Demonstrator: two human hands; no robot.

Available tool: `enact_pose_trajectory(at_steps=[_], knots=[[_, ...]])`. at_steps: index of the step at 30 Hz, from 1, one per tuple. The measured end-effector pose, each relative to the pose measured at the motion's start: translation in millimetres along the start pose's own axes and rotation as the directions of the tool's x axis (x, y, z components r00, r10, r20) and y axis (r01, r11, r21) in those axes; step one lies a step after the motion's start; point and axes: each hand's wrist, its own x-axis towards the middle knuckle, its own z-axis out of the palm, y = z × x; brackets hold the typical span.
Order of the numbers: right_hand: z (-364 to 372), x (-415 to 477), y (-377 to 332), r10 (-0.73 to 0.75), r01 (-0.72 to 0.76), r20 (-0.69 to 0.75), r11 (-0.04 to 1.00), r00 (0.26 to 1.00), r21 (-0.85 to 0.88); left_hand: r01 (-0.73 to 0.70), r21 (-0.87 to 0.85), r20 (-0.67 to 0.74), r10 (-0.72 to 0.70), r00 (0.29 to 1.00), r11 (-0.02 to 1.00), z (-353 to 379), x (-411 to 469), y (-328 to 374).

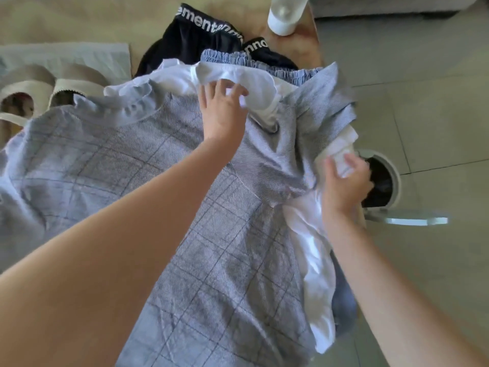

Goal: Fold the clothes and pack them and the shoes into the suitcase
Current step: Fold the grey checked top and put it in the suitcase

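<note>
A blue-grey checked garment [169, 186] with white trim lies spread over the wooden table, filling the middle of the view. My left hand [221, 107] grips its white collar part [238, 78] near the top. At the right edge my right hand [344, 178] pinches a bunched white sleeve cuff [341, 152]. Behind the garment lie black shorts [195, 41] with white lettering on the waistband and a blue striped piece with a ruffled elastic edge [225, 58]. A pair of beige shoes [45, 88] sits at the left. No suitcase is in view.
A white bottle [284, 14] stands at the table's far right corner. A round white bin with a dark liner [383, 181] stands on the tiled floor just beyond my right hand. A pale folded cloth [66, 56] lies behind the shoes.
</note>
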Motion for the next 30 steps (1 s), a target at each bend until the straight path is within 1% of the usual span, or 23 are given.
enact_pose_trajectory(at_steps=[2,4,6,7,9,10,13,15,17,19,20,21,22,23,24,25,26,27,28,29,30], knots=[[-3,33,-12,0.015,-0.014,-0.028,0.999,0.999,0.033,-0.147,-0.01,0.014,0.147,0.989,0.989,-1,-20,-1],[-2,66,-23,0.044,-0.044,-0.002,0.999,0.999,0.027,-0.277,-0.009,0.131,0.275,0.952,0.961,2,-45,-4],[-1,87,-38,0.075,-0.075,0.093,0.997,0.993,0.002,-0.36,0.04,0.274,0.337,0.901,0.932,8,-68,-10],[0,93,-46,0.083,-0.077,0.175,0.996,0.981,-0.037,-0.373,0.062,0.319,0.336,0.886,0.926,11,-78,-13],[2,102,-55,0.141,-0.102,0.337,0.986,0.931,-0.132,-0.354,0.086,0.372,0.3,0.878,0.931,15,-94,-17],[3,105,-57,0.15,-0.115,0.366,0.987,0.919,-0.116,-0.343,0.088,0.409,0.28,0.868,0.935,17,-99,-18],[15,108,-54,0.137,-0.144,0.273,0.99,0.952,0.007,-0.319,0.093,0.568,0.213,0.795,0.943,19,-103,-28],[22,104,-54,0.131,-0.142,0.265,0.989,0.955,0.025,-0.348,0.11,0.609,0.213,0.764,0.931,21,-99,-34],[27,105,-52,0.16,-0.168,0.266,0.986,0.95,0.005,-0.368,0.121,0.613,0.222,0.758,0.922,21,-95,-36],[28,104,-53,0.24,-0.23,0.266,0.971,0.934,-0.067,-0.356,0.132,0.6,0.212,0.771,0.925,20,-95,-36],[28,102,-53,0.241,-0.236,0.263,0.97,0.934,-0.05,-0.352,0.144,0.594,0.204,0.778,0.925,19,-96,-35],[28,102,-55,0.221,-0.233,0.244,0.972,0.944,0.021,-0.349,0.157,0.593,0.194,0.781,0.924,19,-97,-35],[25,100,-58,0.172,-0.201,0.202,0.971,0.964,0.132,-0.337,0.153,0.596,0.186,0.781,0.929,18,-97,-34],[21,97,-65,0.103,-0.139,0.149,0.957,0.983,0.253,-0.301,0.109,0.592,0.181,0.786,0.947,17,-98,-32],[14,92,-73,0.031,-0.064,0.098,0.93,0.995,0.361,-0.228,0.017,0.563,0.179,0.807,0.974,13,-97,-30],[7,83,-81,-0.052,0.012,0.075,0.892,0.996,0.451,-0.127,-0.11,0.501,0.165,0.849,0.986,10,-97,-28],[-2,68,-91,-0.138,0.078,0.089,0.869,0.986,0.488,-0.016,-0.25,0.423,0.124,0.898,0.968,5,-98,-26],[-9,51,-98,-0.229,0.141,0.129,0.866,0.965,0.481,0.095,-0.38,0.369,0.057,0.928,0.92,-1,-98,-24],[-15,31,-100,-0.315,0.202,0.206,0.877,0.926,0.436,0.215,-0.509,0.359,-0.021,0.933,0.833,-9,-99,-22],[-19,8,-95,-0.393,0.26,0.307,0.882,0.867,0.393,0.346,-0.634,0.389,-0.101,0.916,0.692,-17,-101,-21],[-23,-15,-89,-0.452,0.308,0.408,0.876,0.793,0.372,0.467,-0.729,0.443,-0.176,0.879,0.5,-25,-102,-21]])
